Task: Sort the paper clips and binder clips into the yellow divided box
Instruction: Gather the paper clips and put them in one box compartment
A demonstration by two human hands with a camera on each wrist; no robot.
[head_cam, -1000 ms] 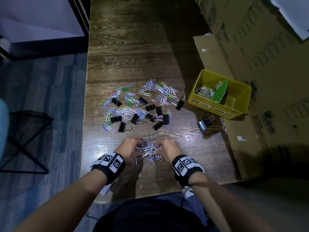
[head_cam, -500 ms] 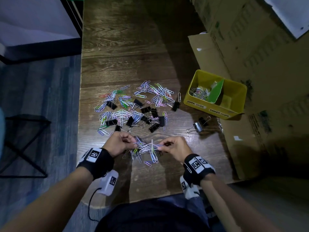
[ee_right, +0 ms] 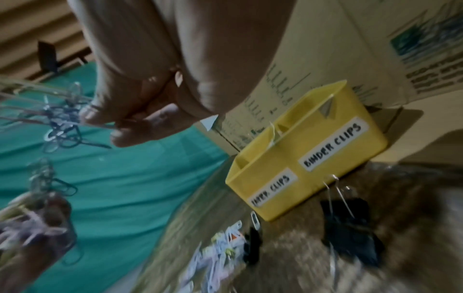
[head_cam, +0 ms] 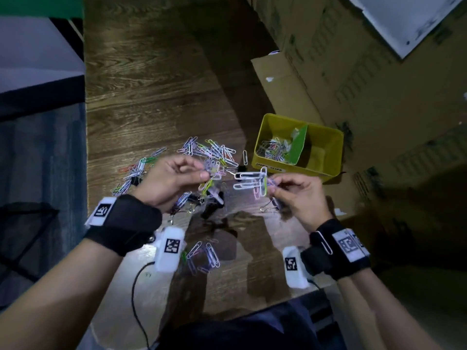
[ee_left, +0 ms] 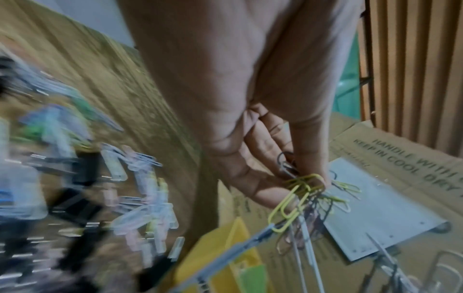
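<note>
My left hand (head_cam: 206, 175) pinches a small bunch of paper clips (ee_left: 298, 190) above the table. My right hand (head_cam: 274, 184) pinches another bunch of white, pink and green paper clips (head_cam: 254, 181) a little to the right, level with the left. The two bunches hang close together. The yellow divided box (head_cam: 303, 171) stands at the right, with a green divider (head_cam: 299, 145). Its left compartment, labelled paper clips, holds several clips (head_cam: 274, 150). Loose paper clips (head_cam: 217, 151) and black binder clips (head_cam: 211, 209) lie beneath my hands.
Cardboard boxes (head_cam: 379, 97) rise behind and right of the yellow box. A black binder clip (ee_right: 350, 228) lies in front of it. A few paper clips (head_cam: 206, 256) lie near the table's front edge. One clip clings to my right wristband (head_cam: 324, 242).
Both hands have risen off the table, each pinching paper clips from the small heap, and have moved up and away from the front edge. A few clips stayed behind there.
</note>
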